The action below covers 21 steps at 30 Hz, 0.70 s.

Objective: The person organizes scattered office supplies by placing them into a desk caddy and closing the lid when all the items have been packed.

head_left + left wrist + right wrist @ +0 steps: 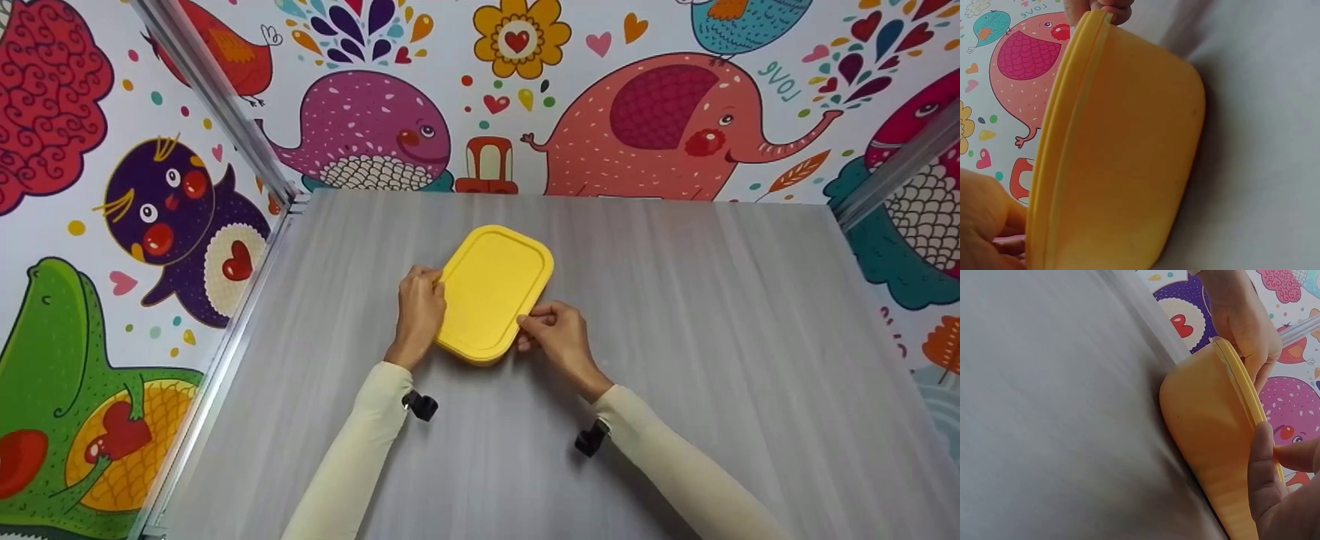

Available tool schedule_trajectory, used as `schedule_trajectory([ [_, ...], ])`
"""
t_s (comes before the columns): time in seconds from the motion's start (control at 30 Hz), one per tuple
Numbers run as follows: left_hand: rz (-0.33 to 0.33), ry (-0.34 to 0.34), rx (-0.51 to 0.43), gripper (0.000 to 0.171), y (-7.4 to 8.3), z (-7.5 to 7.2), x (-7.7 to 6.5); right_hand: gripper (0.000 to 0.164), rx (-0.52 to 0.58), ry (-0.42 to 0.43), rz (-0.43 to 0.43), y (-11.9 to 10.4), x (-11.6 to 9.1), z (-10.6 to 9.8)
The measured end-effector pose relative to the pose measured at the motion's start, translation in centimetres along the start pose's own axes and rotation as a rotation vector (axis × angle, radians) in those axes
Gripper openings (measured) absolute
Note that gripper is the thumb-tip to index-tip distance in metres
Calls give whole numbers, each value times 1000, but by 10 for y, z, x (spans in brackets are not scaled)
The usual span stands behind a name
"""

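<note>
A yellow plastic food container stands on the table, its matching rounded rectangular lid on top. My left hand holds the lid's left edge, with some fingertips hidden beyond the rim. On the opposite side, my right hand pinches the lid's rim near its lower right corner. The right wrist view shows the thumb and a finger of this hand at the rim. Lid and container wall meet closely along the visible side. What the container holds is hidden.
The grey wood-grain table extends around the container. Walls printed with cartoon animals stand behind and to the left. A metal rail runs along the table's left edge. Small black cameras sit on both wrists.
</note>
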<state>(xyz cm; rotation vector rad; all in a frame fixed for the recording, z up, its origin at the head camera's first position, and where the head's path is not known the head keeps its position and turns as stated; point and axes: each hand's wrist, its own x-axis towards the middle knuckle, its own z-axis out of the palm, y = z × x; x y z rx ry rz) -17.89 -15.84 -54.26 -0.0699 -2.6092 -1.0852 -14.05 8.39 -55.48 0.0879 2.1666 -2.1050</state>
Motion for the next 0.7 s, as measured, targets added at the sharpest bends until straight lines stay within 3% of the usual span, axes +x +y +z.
schedule_trajectory([
  [0.3,-3,-24,18,24,0,-2,-1,14,21,4,46,1,3,0],
  [0.47,-22,-53,14,25,1,-5,-1,14,-11,-54,40,2,5,-5],
  [0.6,-60,-60,18,29,3,-8,-2,25,-153,-114,-34,2,0,-19],
  [0.7,-52,-55,55,35,9,-8,-6,33,-340,-112,-136,2,-3,-37],
])
